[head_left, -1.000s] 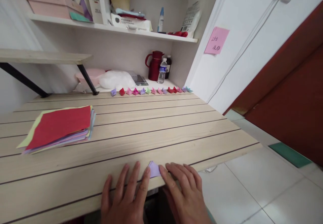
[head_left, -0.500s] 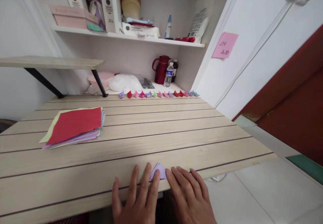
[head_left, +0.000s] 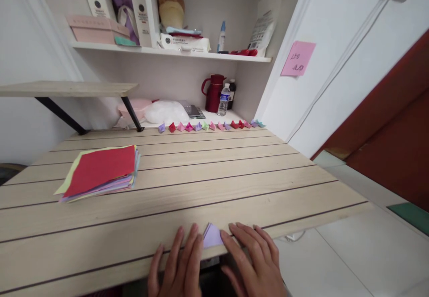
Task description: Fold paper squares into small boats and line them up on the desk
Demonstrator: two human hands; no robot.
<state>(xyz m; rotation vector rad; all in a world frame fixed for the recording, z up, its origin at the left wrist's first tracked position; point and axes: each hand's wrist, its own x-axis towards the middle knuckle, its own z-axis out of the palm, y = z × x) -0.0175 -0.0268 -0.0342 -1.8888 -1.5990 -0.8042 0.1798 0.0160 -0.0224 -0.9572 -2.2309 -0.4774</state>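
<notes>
A small piece of folded lilac paper (head_left: 212, 236), roughly triangular, lies at the table's front edge between my hands. My left hand (head_left: 181, 261) has its fingers stretched out on the wood, the index finger beside the paper's left side. On the other side, my right hand (head_left: 253, 254) lies with fingers extended, its index fingertip at the paper's right corner. The left thumb is out of sight; the right thumb hangs below the table edge.
A stack of coloured paper with a red sheet (head_left: 102, 169) on top lies at the left. Several small folded paper shapes (head_left: 189, 127) form a row along the table's back edge. Behind them stand a dark red jug (head_left: 214, 94) and a water bottle (head_left: 224, 100).
My left index finger has come off the paper and moved left beside it. More of the lilac paper shows. The view has shifted slightly.
</notes>
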